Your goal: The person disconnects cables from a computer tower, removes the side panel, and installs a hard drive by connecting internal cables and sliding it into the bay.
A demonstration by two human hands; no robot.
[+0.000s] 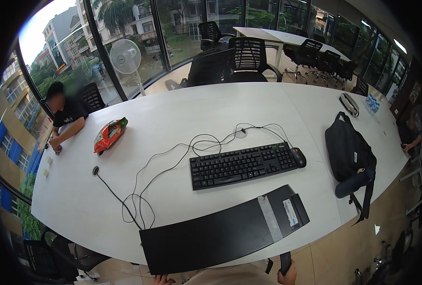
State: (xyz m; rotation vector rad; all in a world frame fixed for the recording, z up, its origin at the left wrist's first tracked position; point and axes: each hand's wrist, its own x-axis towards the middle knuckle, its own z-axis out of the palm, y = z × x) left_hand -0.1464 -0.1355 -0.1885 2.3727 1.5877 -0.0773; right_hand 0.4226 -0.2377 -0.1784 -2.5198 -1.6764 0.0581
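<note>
A slim black computer case [211, 232] lies flat at the near edge of the white table, with a grey tape strip across it and a pale label at its right end. Below its near left corner, my left hand [163, 280] shows only partly at the lower rim. Its fingers look stretched out and close to the case; whether they touch it I cannot tell. My right hand [288, 274] is closed around a black elongated piece [285, 262] resembling a chair armrest. Beyond the case lie a black keyboard [244, 165] and a black mouse [298, 157].
Loose cables [161, 166] loop across the white table [173, 109]. A red snack bag [110, 136] lies at left, a black backpack [348, 147] at right. Water bottles [372, 104] and a pouch [349, 104] stand farther right. A person [66, 111] sits far left, another [416, 126] far right.
</note>
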